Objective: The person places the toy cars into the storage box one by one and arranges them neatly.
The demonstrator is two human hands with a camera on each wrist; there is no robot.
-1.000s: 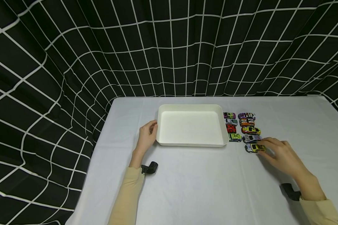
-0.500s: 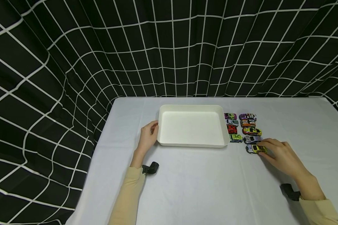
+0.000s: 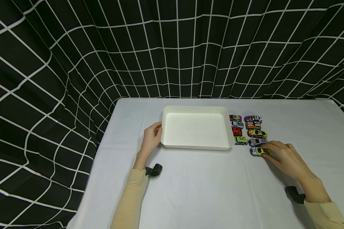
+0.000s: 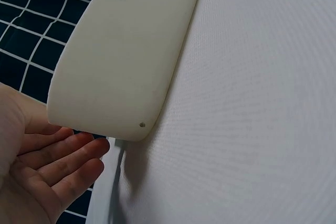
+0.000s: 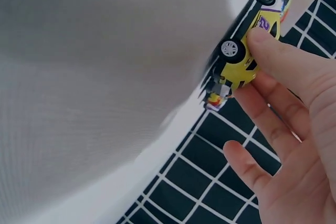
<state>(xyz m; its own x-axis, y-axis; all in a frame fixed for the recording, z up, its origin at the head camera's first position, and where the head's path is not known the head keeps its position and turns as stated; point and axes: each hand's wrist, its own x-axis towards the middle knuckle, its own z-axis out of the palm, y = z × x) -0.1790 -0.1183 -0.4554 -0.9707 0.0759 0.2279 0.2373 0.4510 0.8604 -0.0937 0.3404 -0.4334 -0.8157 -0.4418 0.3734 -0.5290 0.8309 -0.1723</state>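
A shallow white tray (image 3: 197, 130) sits on the table. Beside its left wall is my left hand (image 3: 151, 136), fingertips at the wall and fingers loosely bent. In the left wrist view the left hand (image 4: 52, 166) lies by the corner of the tray (image 4: 115, 61), part of it hidden behind the wall. My right hand (image 3: 285, 159) pinches the rear of a yellow toy car (image 3: 259, 151), the nearest in its column. The right wrist view shows the thumb of my right hand (image 5: 294, 124) on the side of the yellow toy car (image 5: 241, 61). A silver toy car (image 3: 257, 142) stands just behind it.
Beyond the silver car come a yellow-red toy car (image 3: 257, 133), an orange one (image 3: 253, 125) and a purple-white one (image 3: 253, 118). Another column, including a red toy car (image 3: 237, 131) and a lime toy car (image 3: 241, 140), stands against the tray's right side. A black grid curtain (image 3: 186, 57) hangs behind the table.
The view has shifted slightly. Both hands keep their places, the left at the tray and the right at the yellow toy car.
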